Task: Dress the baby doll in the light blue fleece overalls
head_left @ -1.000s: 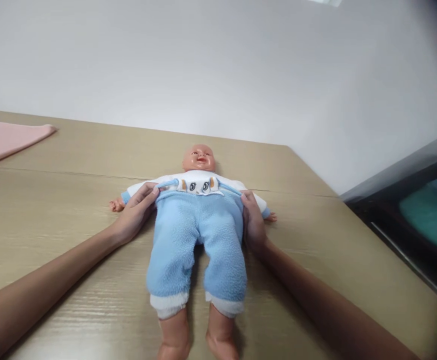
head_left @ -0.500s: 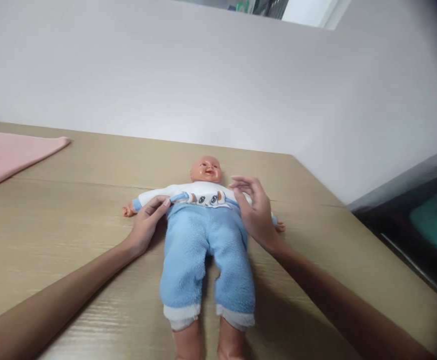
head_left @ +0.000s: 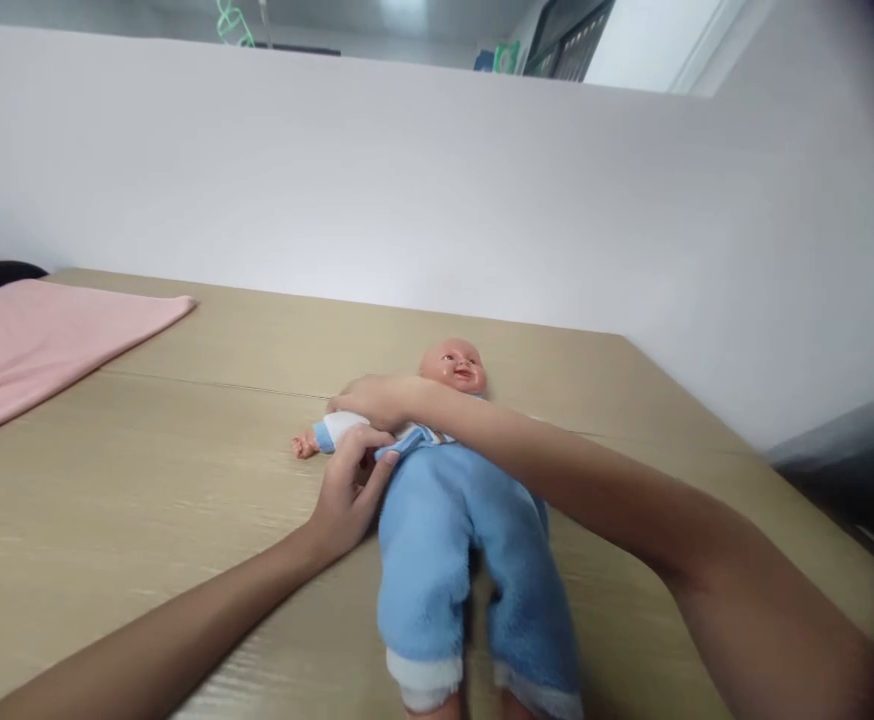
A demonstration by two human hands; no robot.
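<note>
A baby doll (head_left: 437, 560) lies on its back, dressed in a white top (head_left: 347, 425) with blue cuffs and fuzzy light-blue pants (head_left: 426, 540). At the doll's waist, my left hand (head_left: 351, 485) pinches the blue hem (head_left: 407, 441) of its clothes between thumb and fingers. My right hand (head_left: 373, 402) reaches across the chest, palm down, over the doll's upper arm on the left side. Its fingertips are mostly hidden, so whether they grip the sleeve is unclear. My right forearm covers most of the printed face on the top.
A pink cloth (head_left: 54, 330) lies flat on the wooden table (head_left: 182, 480) at the left. Behind it a dark curved object (head_left: 2, 275) shows. A white partition (head_left: 377, 190) rises along the table's far edge, and a dark shape borders the right side.
My right hand has swung left from the doll's right-hand side across its chest to the opposite arm. My left hand stays at the waist hem. The view has shifted, and the doll's legs have tilted.
</note>
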